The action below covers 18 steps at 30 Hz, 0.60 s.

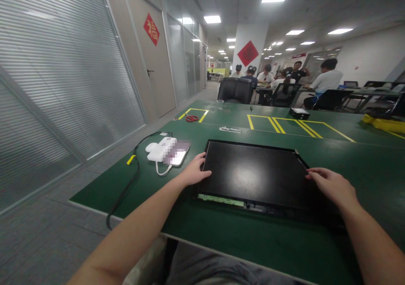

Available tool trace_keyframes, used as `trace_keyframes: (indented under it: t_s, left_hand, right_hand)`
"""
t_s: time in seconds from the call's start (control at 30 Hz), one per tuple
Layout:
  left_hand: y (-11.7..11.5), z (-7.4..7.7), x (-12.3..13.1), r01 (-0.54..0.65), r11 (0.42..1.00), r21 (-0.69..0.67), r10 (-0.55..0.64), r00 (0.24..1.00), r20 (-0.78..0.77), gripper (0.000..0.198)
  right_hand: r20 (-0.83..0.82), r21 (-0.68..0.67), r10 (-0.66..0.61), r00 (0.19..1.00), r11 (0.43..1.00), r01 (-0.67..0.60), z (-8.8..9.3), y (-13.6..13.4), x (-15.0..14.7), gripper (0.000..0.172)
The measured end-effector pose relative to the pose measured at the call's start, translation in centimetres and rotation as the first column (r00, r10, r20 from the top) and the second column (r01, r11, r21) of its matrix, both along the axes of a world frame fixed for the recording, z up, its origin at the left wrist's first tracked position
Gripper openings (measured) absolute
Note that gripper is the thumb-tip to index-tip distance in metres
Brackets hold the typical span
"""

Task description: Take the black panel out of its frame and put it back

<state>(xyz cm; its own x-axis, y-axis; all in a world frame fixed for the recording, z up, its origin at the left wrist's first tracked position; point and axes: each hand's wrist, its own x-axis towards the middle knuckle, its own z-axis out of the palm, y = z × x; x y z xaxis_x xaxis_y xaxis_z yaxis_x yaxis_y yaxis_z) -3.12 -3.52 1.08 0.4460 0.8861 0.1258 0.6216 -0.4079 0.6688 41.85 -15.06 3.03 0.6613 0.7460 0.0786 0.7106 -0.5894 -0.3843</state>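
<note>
A flat black display panel (pixel 256 173) lies on the green table (pixel 221 230) in front of me, with a strip of green circuit board showing along its near edge. My left hand (pixel 193 171) grips the panel's left edge, thumb on top and fingers curled round it. My right hand (pixel 332 186) rests on the panel's right edge with its fingers laid over the rim.
A phone and white charger (pixel 166 151) lie left of the panel, with a black cable (pixel 128 184) trailing off the table. Red scissors (pixel 191 118), a clear cup (pixel 220 104), a small black box (pixel 299 113) and yellow floor-tape boxes sit farther back. Several people sit at tables behind.
</note>
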Motion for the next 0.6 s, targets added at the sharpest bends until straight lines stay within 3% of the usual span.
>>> trace_keyframes:
  t_s: [0.6]
  left_hand:
    - [-0.05,0.23,0.03,-0.007,0.999,0.034,0.007,1.000,0.009,0.044]
  right_hand:
    - [0.077,-0.051,0.066,0.995,0.997,-0.062,-0.73,0.13,0.84,0.042]
